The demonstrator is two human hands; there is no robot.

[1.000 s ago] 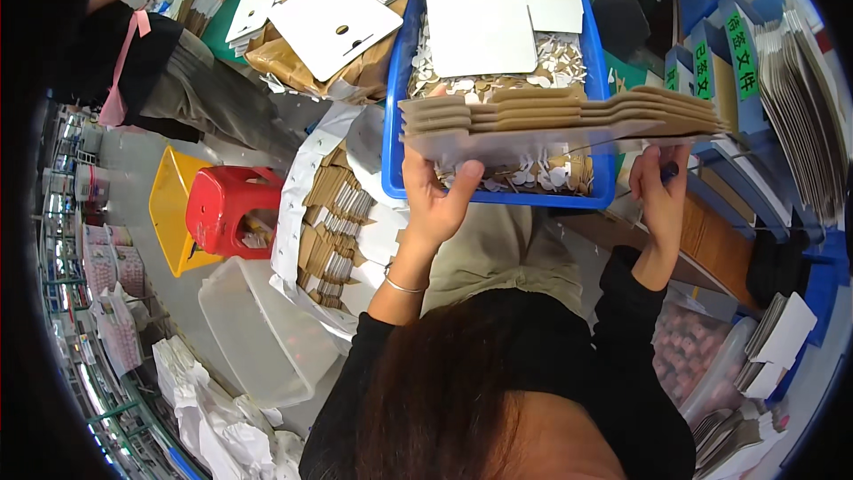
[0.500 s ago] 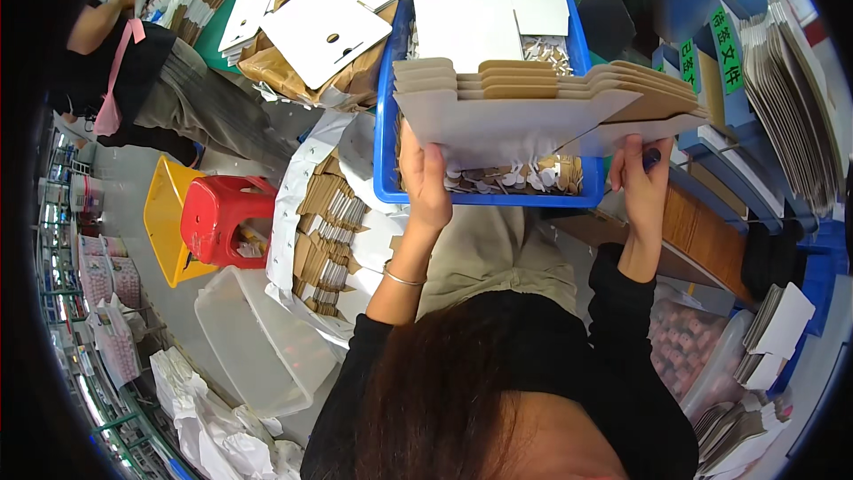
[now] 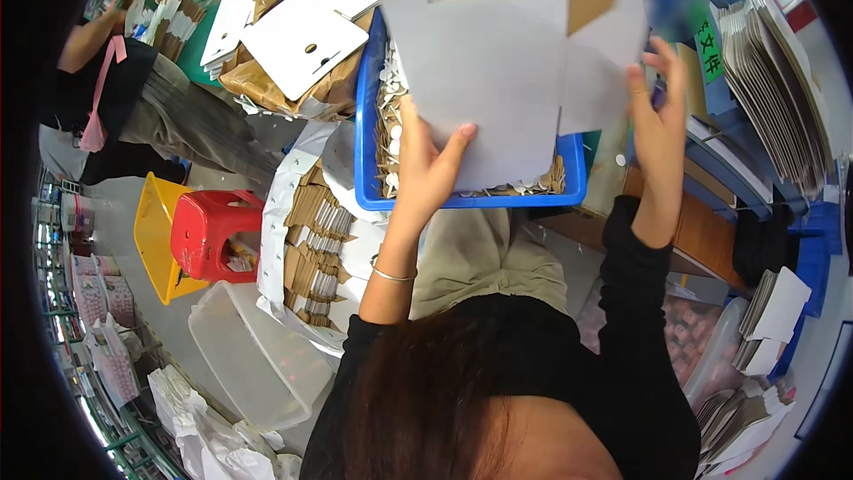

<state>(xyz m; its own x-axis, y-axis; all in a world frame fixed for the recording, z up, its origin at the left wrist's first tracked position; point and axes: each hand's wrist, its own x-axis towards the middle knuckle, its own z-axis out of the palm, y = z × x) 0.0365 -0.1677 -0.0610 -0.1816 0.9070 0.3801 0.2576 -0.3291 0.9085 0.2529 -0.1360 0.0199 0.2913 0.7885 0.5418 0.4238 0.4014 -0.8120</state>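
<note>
My left hand (image 3: pixel 425 160) is closed on the lower left edge of a stack of white die-cut cardboard sheets (image 3: pixel 489 71), its thumb lying across the face. The stack tilts up above a blue plastic bin (image 3: pixel 471 202), and bare brown board shows at its upper right corner. At the right edge of the stack is my right hand (image 3: pixel 659 111), with thumb and forefinger apart beside the cardboard. A small dark purple object (image 3: pixel 657 94) sits in its curled lower fingers; its kind cannot be made out. Small white and brown scraps (image 3: pixel 391 138) lie inside the bin.
More white cardboard pieces (image 3: pixel 306 44) lie on brown paper at the back left. A red stool (image 3: pixel 200 236), a yellow bin (image 3: pixel 153 240) and a clear tub (image 3: pixel 253 356) stand left. Blue file holders with cardboard (image 3: pixel 769 89) line the right. Another person (image 3: pixel 142 89) stands far left.
The cardboard stack has tipped from nearly edge-on so its broad white face now shows. My right hand has moved up and slightly right, its thumb and forefinger spreading at the stack's edge.
</note>
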